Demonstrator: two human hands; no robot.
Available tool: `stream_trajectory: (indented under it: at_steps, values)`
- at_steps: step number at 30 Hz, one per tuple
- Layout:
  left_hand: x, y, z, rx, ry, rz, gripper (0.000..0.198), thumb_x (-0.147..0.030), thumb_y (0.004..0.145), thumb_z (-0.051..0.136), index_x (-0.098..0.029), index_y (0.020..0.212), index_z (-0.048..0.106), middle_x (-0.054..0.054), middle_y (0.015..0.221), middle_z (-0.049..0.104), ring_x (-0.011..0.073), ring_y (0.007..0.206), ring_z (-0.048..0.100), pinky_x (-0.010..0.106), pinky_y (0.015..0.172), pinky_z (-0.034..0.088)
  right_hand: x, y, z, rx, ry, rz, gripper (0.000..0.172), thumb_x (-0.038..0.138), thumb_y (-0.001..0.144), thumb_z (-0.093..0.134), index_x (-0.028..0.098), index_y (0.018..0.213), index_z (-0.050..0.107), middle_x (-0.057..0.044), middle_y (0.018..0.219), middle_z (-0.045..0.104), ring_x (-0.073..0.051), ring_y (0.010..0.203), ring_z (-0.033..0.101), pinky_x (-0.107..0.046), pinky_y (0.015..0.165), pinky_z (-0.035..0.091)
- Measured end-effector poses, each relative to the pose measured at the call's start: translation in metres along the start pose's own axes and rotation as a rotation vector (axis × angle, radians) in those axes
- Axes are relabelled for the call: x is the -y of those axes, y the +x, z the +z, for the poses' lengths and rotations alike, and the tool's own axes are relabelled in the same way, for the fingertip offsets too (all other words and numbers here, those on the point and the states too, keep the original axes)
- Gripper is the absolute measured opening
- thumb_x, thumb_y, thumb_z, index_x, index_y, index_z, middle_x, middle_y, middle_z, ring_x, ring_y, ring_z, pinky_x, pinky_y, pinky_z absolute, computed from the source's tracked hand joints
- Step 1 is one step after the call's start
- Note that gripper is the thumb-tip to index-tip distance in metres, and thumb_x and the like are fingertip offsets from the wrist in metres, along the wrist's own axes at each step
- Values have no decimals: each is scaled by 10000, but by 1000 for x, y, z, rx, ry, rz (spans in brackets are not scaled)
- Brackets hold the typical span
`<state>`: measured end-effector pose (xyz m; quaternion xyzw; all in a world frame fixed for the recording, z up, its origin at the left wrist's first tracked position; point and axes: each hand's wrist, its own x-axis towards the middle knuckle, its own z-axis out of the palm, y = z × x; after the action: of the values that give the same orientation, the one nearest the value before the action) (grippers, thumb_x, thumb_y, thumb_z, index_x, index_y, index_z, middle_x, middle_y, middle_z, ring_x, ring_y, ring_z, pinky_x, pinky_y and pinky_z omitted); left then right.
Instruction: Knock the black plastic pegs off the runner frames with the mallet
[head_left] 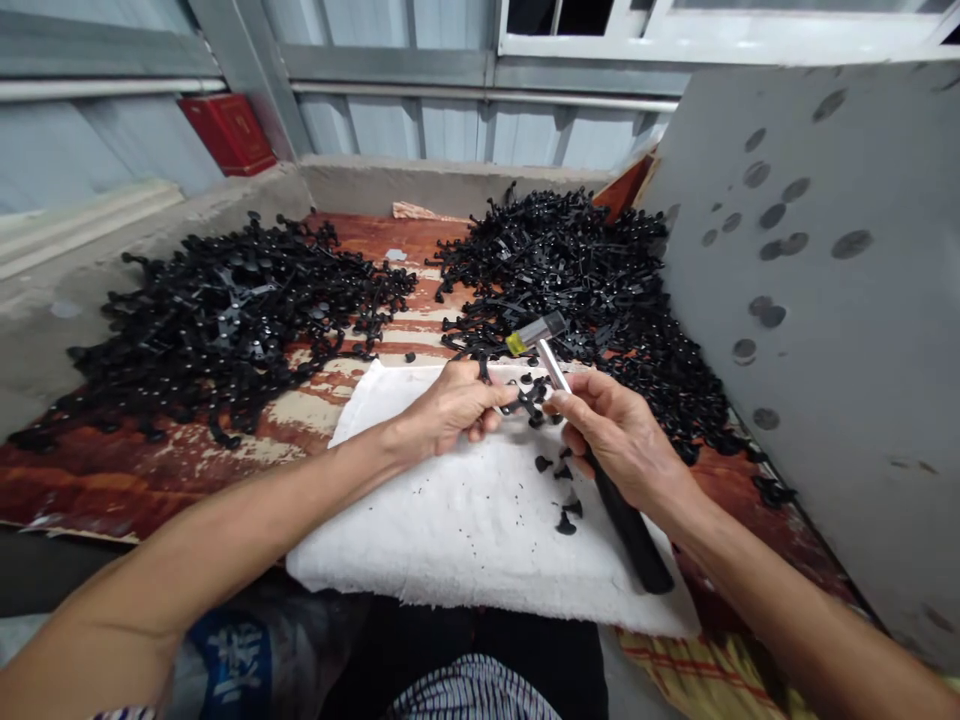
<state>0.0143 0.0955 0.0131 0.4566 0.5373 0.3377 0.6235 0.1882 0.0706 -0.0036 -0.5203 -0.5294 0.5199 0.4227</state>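
My right hand [619, 435] is closed around a small hammer [559, 375] with a metal shaft, a black grip and a grey head marked yellow. The hammer head points up and away, above the far edge of a white foam pad [450, 520]. My left hand [454, 405] pinches a black plastic sprue piece [529, 398] between the two hands, over the pad. A few small black snapped-off bits [562, 495] lie on the pad below my right hand.
Two large heaps of black plastic sprues lie on the worn red board [150, 470]: one at the left [217, 320], one at the right [592, 270]. A grey spotted panel [825, 330] stands along the right. A red box [225, 130] sits at the back left.
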Motion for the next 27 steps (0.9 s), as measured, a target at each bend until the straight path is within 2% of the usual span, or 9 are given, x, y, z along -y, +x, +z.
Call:
stream_trajectory:
  at_steps: [4,7,10,16,22,27]
  values:
    - [-8,28,-11,-89,54,-8,264,-47,840,620,-159,659,462,-21,546,583,-16,302,286,167,314,159,-11,-5,-34,-133,-355,-171,252,440,826,589,202,906,564,66,531,450,-102,412,387,-235,384,318]
    - [-9,46,-17,-72,76,-36,279,-43,829,627,-151,632,462,-8,534,583,-22,294,256,177,325,133,-21,-13,-57,-224,-604,-289,227,418,856,520,203,909,567,-4,637,585,-160,534,528,-280,490,419]
    - [-8,56,-15,-59,92,-49,293,-38,816,635,-151,616,452,14,541,610,-23,293,252,184,343,115,-27,-22,-68,-231,-770,-329,203,396,864,482,212,901,560,-41,708,654,-198,602,600,-307,554,462]
    - [-11,58,-7,-63,123,-107,287,-53,790,669,-158,626,458,30,508,628,-14,292,244,186,356,106,-33,-35,-69,-178,-842,-355,171,383,896,455,238,884,545,-2,592,609,-187,482,561,-282,475,424]
    - [-16,57,-5,-60,124,-113,300,-14,783,644,-154,593,458,-57,386,462,-7,282,218,179,344,103,-40,-34,-69,-177,-855,-362,171,383,900,448,238,883,539,-15,604,618,-193,481,566,-288,470,425]
    - [-16,64,-6,-37,134,-129,320,-23,779,644,-164,575,441,-44,383,461,6,290,239,184,343,110,-40,-33,-69,-180,-875,-356,189,388,903,439,231,882,543,-21,608,619,-187,472,558,-291,471,421]
